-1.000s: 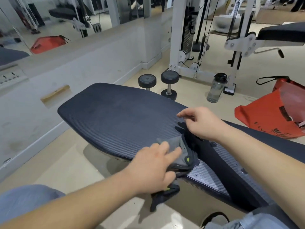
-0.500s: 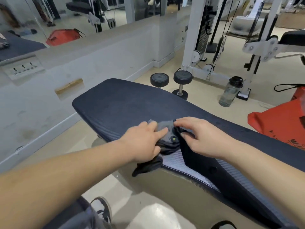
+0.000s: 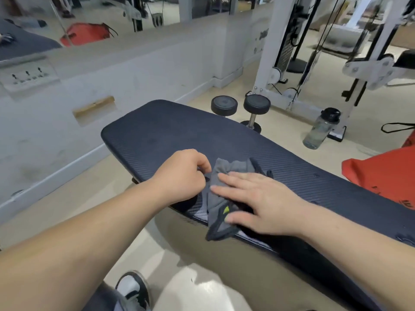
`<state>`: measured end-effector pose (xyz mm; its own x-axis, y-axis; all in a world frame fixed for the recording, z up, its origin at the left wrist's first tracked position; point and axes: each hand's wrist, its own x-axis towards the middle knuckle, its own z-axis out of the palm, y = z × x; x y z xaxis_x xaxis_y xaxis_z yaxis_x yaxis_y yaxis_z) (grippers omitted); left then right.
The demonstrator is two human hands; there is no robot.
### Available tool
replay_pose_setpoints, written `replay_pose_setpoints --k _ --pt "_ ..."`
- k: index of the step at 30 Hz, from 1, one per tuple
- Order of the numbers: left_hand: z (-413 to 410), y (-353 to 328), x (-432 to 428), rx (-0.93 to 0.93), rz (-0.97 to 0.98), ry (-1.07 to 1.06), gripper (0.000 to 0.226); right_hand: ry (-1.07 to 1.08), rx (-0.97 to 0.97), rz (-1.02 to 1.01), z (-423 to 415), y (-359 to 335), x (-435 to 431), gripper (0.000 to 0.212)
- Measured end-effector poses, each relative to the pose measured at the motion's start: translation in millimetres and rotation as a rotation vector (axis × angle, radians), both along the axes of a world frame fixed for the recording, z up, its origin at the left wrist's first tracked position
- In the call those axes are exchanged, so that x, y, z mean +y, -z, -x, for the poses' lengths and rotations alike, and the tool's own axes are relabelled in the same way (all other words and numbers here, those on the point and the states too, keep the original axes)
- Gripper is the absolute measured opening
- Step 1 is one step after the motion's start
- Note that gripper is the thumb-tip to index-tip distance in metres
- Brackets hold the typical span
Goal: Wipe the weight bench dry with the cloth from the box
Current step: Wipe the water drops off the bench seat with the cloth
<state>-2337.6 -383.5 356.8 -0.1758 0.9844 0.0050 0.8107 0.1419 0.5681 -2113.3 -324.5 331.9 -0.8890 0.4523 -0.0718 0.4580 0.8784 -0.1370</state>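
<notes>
A dark ribbed weight bench (image 3: 170,135) runs from the middle left to the lower right. A grey cloth (image 3: 221,176) with dark trim and a small yellow-green mark lies crumpled on the bench near its front edge, one corner hanging over. My right hand (image 3: 262,203) lies flat on the cloth with straight fingers, pressing it down. My left hand (image 3: 182,176) sits just left of the cloth with its fingers curled under; the fingertips are at the cloth's left edge, and whether they pinch it is hidden.
Behind the bench stand two black dumbbells (image 3: 240,106) and a clear water bottle (image 3: 321,130). A red bag (image 3: 381,173) lies at the right. A white cable machine frame (image 3: 271,63) rises at the back. A low white wall (image 3: 67,135) runs along the left. My shoe (image 3: 132,288) is below.
My right hand has flattened onto the cloth and slid it further along the bench. My left hand has come off the top of the cloth and curled at its left edge.
</notes>
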Motion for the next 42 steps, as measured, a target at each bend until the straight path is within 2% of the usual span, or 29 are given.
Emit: replay_pose_setpoints --k 5,8,11,13,15,17,19,20,22,24,27,29,31,34,37,42 --pt "2 -5 4 0.007 -0.005 0.027 0.039 0.385 0.007 0.048 -15 0 59 0.058" --pt "0 -9 4 0.071 0.065 0.103 0.048 0.359 -0.014 0.065 -6 -3 42 0.055" --pt "-16 -6 -5 0.161 0.356 0.344 0.096 0.155 -0.023 0.17 2 -11 8 0.066" --pt "-31 -4 -14 0.26 0.485 0.455 0.114 0.079 -0.025 0.238 -2 -21 -1 0.07" --pt "-43 -3 -18 0.319 0.459 0.483 0.119 0.162 0.076 0.335 -9 -37 -2 0.062" --pt "-54 -3 -18 0.351 0.357 0.481 0.12 0.307 0.294 0.531 -20 -50 1 0.041" --pt "-65 -1 -15 0.313 0.341 0.485 0.118 0.487 0.509 0.667 -34 -57 5 0.015" --pt "-73 1 -12 0.299 0.368 0.487 0.117 0.583 0.559 0.624 -42 -56 8 0.01" --pt "-91 8 -6 0.343 0.385 0.459 0.113 0.754 0.519 0.406 -60 -52 17 0.015" --pt "-109 14 2 0.433 0.318 0.414 0.099 0.862 0.46 0.262 -80 -48 21 0.023" --pt "-124 18 22 0.464 0.223 0.496 0.077 0.991 0.453 0.213 -113 -47 17 0.036" --pt "-121 21 41 0.447 0.176 0.571 0.073 1.089 0.432 0.2 -135 -50 11 0.045" --pt "-115 22 61 0.428 0.139 0.523 0.07 1.172 0.393 0.183 -156 -50 5 0.049" --pt "-119 19 78 0.489 0.112 0.305 0.063 1.24 0.304 0.205 -178 -52 -2 0.055" --pt "-143 14 80 0.515 0.122 0.171 0.05 1.247 0.215 0.216 -190 -52 2 0.05" --pt "-174 24 83 0.479 -0.034 0.349 0.049 1.179 0.094 0.227 -196 -45 20 0.047"
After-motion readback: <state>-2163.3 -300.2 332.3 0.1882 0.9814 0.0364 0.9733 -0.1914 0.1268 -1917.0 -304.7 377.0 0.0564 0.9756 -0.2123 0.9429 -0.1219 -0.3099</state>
